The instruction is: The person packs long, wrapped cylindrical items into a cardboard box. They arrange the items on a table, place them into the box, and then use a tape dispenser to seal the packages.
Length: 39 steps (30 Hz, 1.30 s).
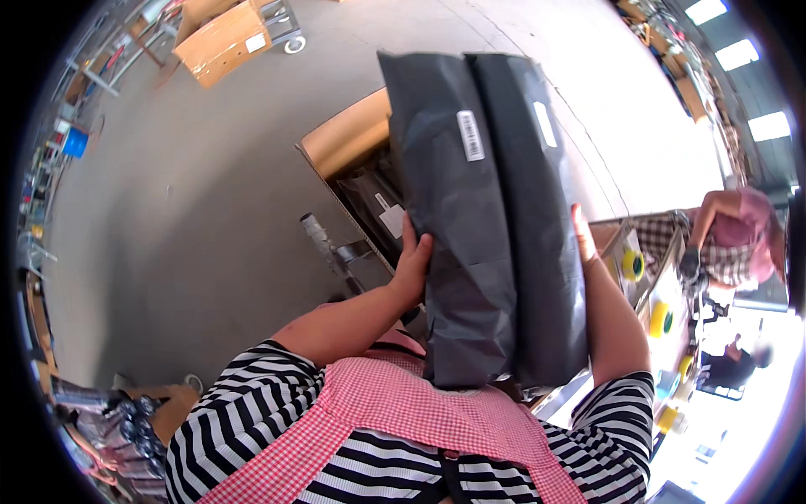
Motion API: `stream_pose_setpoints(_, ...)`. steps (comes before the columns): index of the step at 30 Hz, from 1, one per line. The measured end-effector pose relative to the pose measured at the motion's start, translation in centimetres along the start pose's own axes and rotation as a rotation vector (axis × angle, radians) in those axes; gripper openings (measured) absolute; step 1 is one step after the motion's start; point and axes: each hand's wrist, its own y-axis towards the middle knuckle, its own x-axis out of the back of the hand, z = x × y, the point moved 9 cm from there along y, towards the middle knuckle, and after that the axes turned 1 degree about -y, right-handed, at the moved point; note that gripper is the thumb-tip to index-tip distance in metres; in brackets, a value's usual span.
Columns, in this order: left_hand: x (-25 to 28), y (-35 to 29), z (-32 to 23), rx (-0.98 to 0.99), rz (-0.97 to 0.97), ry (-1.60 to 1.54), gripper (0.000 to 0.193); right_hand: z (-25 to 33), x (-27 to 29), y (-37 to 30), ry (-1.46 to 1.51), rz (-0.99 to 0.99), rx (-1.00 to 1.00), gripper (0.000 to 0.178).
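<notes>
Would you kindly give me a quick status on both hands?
Left hand and right hand clamp two dark grey bags upright. Open carton beneath. Nothing between.

- Two dark grey poly-bag packages: upright, side by side, touching, each bearing a small white label.
- Open cardboard box: behind them, holding another dark bag with a white label.
- Cardboard box: upper left, on a cart.

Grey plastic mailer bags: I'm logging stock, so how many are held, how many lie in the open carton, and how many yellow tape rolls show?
Grey plastic mailer bags held: 2
Grey bags visible in open brown cardboard carton: 1
Yellow tape rolls: 4
Total: 7
</notes>
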Motion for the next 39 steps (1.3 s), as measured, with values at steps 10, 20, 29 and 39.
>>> stream_pose_setpoints(10,6.8,2.1,7.0,0.138,-0.183,-0.283,0.088,-2.2,-2.0,11.8,0.016,0.296,-0.24,0.083)
stream_pose_setpoints(20,14.5,1.5,8.2,0.697,-0.547,0.578,0.078,-11.6,1.9,22.9,-0.951,-0.241,-0.01,0.09)
stream_pose_setpoints(29,11.4,3.9,-3.9,0.218,-0.013,1.127,0.052,-20.0,0.5,18.0,-0.944,-0.363,-0.036,0.082)
stream_pose_setpoints(39,9.1,-1.3,-13.5,-0.336,0.298,1.599,0.014,-20.7,-1.7,19.0,-0.964,-0.251,-0.057,0.082)
